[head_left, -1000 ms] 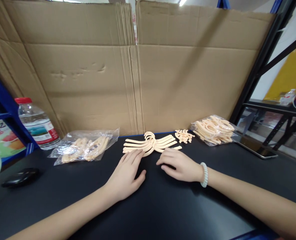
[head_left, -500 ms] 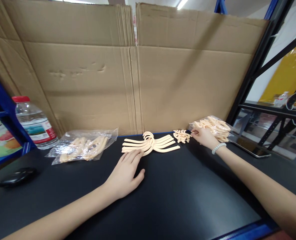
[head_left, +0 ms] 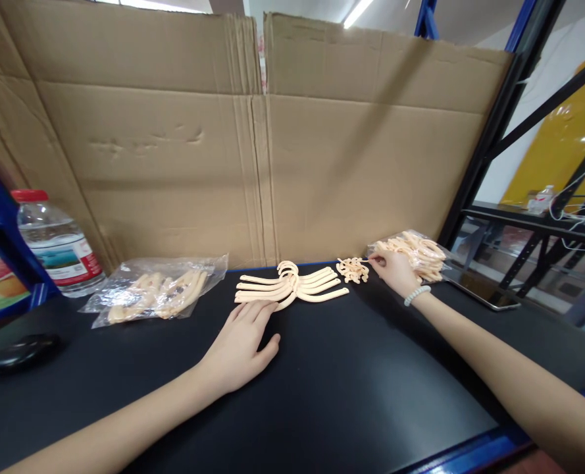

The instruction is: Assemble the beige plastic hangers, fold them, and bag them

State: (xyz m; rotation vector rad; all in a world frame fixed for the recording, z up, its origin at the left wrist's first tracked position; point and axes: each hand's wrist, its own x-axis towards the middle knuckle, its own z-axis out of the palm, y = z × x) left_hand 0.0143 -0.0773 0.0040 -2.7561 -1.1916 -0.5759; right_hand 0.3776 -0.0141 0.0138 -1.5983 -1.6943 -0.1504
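A stack of cream plastic folding hangers (head_left: pixel 316 284) lies mid-table, hooks bunched at the top and curved arms fanned to both sides. My left hand (head_left: pixel 240 345) rests palm down in front of it, fingers stretched out, fingertips touching the lower left arms. Right of the stack is a pile of small cream plastic pieces (head_left: pixel 352 270). At that pile's right edge, my right hand (head_left: pixel 395 270) has thumb and fingers pinched together, with a small thin cream piece (head_left: pixel 365 261) showing at the fingertips. Behind this hand lies a clear bag of cream parts (head_left: pixel 423 253).
On the left are another clear bag of cream parts (head_left: pixel 161 293), a water bottle with a red cap (head_left: pixel 60 243) and a black mouse (head_left: pixel 18 352). A phone (head_left: pixel 482 289) lies at right. A cardboard wall (head_left: pixel 183 164) stands behind the table.
A small cream piece now shows at my right fingertips, beside the pile. My left hand keeps its place on the hangers. The whole view has shifted slightly.
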